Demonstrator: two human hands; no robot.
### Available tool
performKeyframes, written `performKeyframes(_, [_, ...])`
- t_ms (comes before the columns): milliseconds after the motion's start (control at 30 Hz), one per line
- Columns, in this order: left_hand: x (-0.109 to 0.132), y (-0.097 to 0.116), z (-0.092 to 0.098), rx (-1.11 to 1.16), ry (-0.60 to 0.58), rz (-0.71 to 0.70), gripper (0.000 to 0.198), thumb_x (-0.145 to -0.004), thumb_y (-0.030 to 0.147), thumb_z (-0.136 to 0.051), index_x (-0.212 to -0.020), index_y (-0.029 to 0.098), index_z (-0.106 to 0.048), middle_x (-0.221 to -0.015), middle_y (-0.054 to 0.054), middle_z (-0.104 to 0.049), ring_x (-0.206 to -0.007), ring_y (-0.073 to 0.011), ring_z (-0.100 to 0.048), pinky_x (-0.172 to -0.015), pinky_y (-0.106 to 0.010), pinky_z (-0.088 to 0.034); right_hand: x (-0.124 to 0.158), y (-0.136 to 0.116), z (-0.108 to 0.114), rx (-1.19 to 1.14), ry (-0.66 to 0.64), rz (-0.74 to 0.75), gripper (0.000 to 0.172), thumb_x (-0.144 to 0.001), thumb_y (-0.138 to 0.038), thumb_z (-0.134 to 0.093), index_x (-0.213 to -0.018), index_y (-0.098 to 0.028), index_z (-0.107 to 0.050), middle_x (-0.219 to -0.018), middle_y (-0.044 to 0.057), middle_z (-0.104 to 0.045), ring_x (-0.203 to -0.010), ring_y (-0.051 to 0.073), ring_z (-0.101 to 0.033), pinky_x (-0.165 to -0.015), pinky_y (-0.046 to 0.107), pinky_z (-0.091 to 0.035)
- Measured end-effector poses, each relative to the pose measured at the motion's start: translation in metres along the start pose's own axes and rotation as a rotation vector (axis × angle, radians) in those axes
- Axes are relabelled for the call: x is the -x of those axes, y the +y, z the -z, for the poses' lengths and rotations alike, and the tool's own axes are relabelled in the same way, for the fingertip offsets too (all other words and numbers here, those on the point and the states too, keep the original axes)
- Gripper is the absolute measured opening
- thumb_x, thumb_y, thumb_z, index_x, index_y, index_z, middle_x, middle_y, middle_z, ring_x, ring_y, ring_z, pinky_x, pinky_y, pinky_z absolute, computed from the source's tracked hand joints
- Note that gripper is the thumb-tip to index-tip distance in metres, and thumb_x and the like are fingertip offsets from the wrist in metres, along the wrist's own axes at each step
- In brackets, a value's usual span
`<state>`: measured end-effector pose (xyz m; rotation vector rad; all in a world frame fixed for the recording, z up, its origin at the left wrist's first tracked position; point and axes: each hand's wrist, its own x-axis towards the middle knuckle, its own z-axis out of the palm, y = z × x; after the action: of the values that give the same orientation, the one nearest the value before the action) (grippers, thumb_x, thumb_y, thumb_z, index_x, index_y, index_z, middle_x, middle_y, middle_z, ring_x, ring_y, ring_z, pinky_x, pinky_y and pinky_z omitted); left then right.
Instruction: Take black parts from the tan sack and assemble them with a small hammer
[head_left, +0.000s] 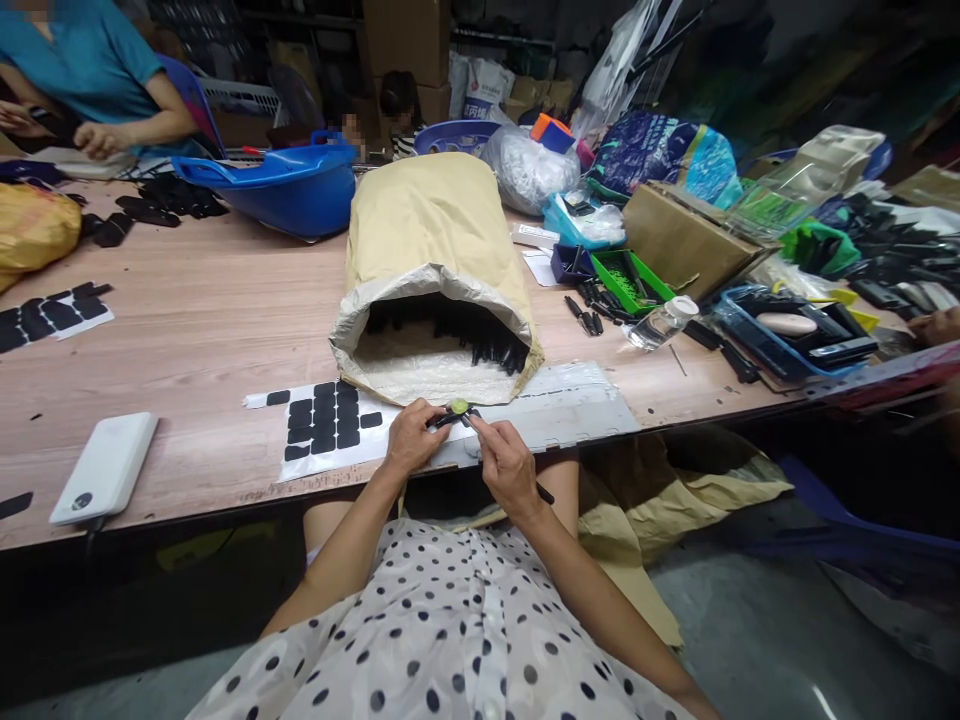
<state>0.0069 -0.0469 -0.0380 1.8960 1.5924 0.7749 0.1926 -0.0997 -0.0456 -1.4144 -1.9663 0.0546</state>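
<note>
My left hand (412, 436) is closed on a small black part (444, 418) at the table's front edge. A yellow-green round piece (458, 406) sits at its fingertips; what it belongs to is too small to tell. My right hand (510, 465) grips a slim tool with a black handle (545, 494), whose tip meets the black part. Just beyond both hands lies a tan paper sack (431, 215), its mouth facing me, with many black pieces (499, 350) inside. Left of my hands is a white sheet of black stickers (324, 425).
A white power bank (105, 468) with a cable lies at the left. A blue basin (285, 190) stands behind the sheet. To the right are a green tray (631, 282), a clear bottle (660, 323) and a cardboard box (686, 240). A person in teal (97, 70) sits across the table.
</note>
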Motion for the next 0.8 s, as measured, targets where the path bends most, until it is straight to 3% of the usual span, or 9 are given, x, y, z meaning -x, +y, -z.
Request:
performKeyframes(167, [-0.001, 0.0, -0.001, 0.016, -0.005, 0.009, 0.017, -0.08, 0.028, -0.068, -0.095, 0.026, -0.076, -0.081, 0.0, -0.062, -0.075, -0.0159, -0.06, -0.07, -0.026, -0.048, 0.0, 0.002, -0.002, 0.045, -0.056, 0.007, 0.046, -0.096, -0.01, -0.042, -0.129, -0.029, -0.068, -0.086, 0.003, -0.061, -0.082, 0.015, -0.059, -0.074, 0.022, -0.049])
performKeyframes(300, [-0.001, -0.001, 0.002, 0.035, -0.03, -0.002, 0.016, -0.083, 0.031, -0.066, -0.095, 0.024, -0.074, -0.085, -0.001, -0.064, -0.077, -0.0168, -0.06, -0.073, -0.028, -0.048, -0.018, 0.017, 0.0, 0.114, 0.004, -0.042, 0.041, -0.098, -0.014, -0.043, -0.127, -0.027, -0.069, -0.089, 0.005, -0.062, -0.087, 0.017, -0.058, -0.077, 0.024, -0.047])
performKeyframes(533, [0.002, 0.0, 0.009, 0.101, -0.016, 0.017, 0.034, -0.099, 0.037, -0.039, -0.079, 0.022, -0.063, -0.083, -0.001, -0.061, -0.079, -0.0175, -0.059, -0.073, -0.029, -0.046, -0.04, 0.048, -0.013, 0.317, 0.013, -0.082, 0.035, -0.092, -0.013, -0.049, -0.111, -0.027, -0.075, -0.085, 0.006, -0.058, -0.079, 0.02, -0.047, -0.069, 0.029, -0.035])
performKeyframes(800, [0.004, 0.001, 0.009, 0.114, 0.005, 0.032, 0.039, -0.1, 0.037, -0.033, -0.072, 0.022, -0.056, -0.079, -0.002, -0.06, -0.076, -0.0183, -0.058, -0.073, -0.031, -0.046, -0.034, 0.044, -0.019, 0.331, 0.045, -0.102, 0.03, -0.092, -0.017, -0.052, -0.111, -0.024, -0.073, -0.091, 0.007, -0.058, -0.085, 0.022, -0.045, -0.072, 0.031, -0.033])
